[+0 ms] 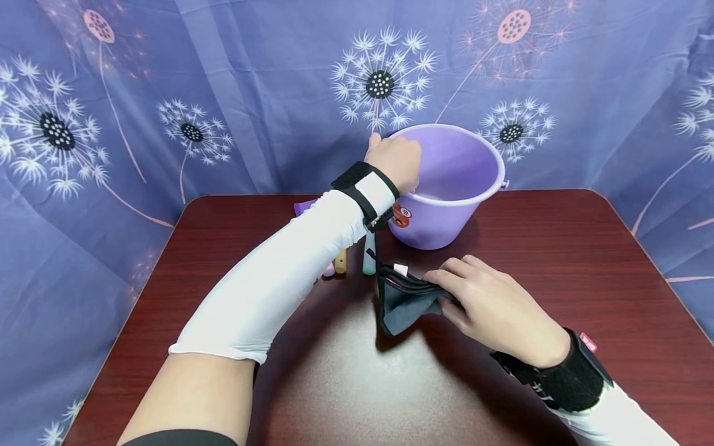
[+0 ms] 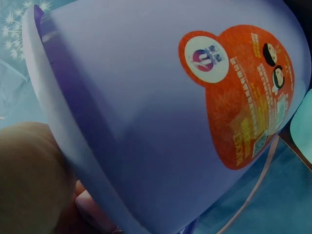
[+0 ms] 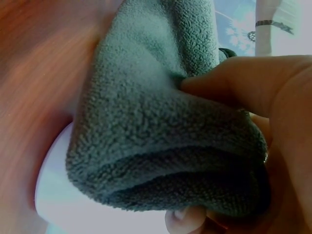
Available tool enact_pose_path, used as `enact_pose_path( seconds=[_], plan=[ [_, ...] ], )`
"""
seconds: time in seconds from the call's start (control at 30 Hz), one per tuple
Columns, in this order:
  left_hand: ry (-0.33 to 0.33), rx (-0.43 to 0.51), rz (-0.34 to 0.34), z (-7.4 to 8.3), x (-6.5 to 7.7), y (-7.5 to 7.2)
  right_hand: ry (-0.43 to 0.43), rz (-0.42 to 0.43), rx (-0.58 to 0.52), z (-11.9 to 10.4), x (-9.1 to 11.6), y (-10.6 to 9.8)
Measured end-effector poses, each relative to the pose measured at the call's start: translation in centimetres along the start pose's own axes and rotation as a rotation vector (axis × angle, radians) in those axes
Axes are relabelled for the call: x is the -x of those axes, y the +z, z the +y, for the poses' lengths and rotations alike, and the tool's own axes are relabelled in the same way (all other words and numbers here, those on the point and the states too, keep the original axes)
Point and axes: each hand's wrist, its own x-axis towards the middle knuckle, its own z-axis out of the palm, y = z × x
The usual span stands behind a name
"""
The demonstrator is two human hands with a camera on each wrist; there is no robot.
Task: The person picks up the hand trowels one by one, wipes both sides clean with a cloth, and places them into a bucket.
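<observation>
Left hand (image 1: 396, 162) grips purple bucket (image 1: 432, 226) by its rim. Right hand (image 1: 493, 306) pinches folded dark-gray cloth (image 1: 404, 308), just in front of bucket.

And the sleeve (image 1: 268, 288) covers part of the handles (image 1: 341, 262), right fingers (image 1: 453, 282) mask one end of the cloth (image 1: 403, 310), left wrist view crops the bucket (image 2: 141, 112)!

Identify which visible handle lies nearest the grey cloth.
The pale teal handle, rightmost in the head view; the tan handle and pink handle lie farther left of the cloth.
</observation>
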Motion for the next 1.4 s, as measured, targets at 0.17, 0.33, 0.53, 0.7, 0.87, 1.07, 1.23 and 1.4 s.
enact_pose_path(
  seconds=[0.17,0.33,0.53,0.7,0.87,1.07,1.23,1.4],
  plan=[
    [-0.006,0.024,-0.002,-0.2,-0.1,0.1,-0.001,-0.008,0.003,0.0,-0.1,0.1],
    [0.004,0.061,-0.004,-0.5,0.4,0.2,-0.005,-0.009,0.001,0.0,-0.1,0.2],
    [-0.011,0.112,0.041,-1.2,1.3,0.1,-0.005,-0.016,-0.004,0.0,-0.2,0.2],
    [-0.044,0.202,0.139,-1.7,2.4,-0.6,-0.003,-0.019,-0.004,0.0,-0.3,0.1],
    [-0.051,0.326,0.249,-2.7,4.2,-1.6,-0.007,-0.017,-0.006,0.1,-0.4,0.0],
    [-0.046,0.504,0.321,-4.4,7.0,-2.2,-0.012,0.001,-0.001,0.4,-0.5,-0.2],
    [-0.058,0.559,0.396,-5.9,9.6,-1.7,-0.017,0.009,0.001,0.4,-0.6,-0.3],
    [-0.092,0.594,0.423,-7.7,12.3,-0.1,-0.010,0.023,-0.005,0.5,-0.6,-0.5]
  ],
)
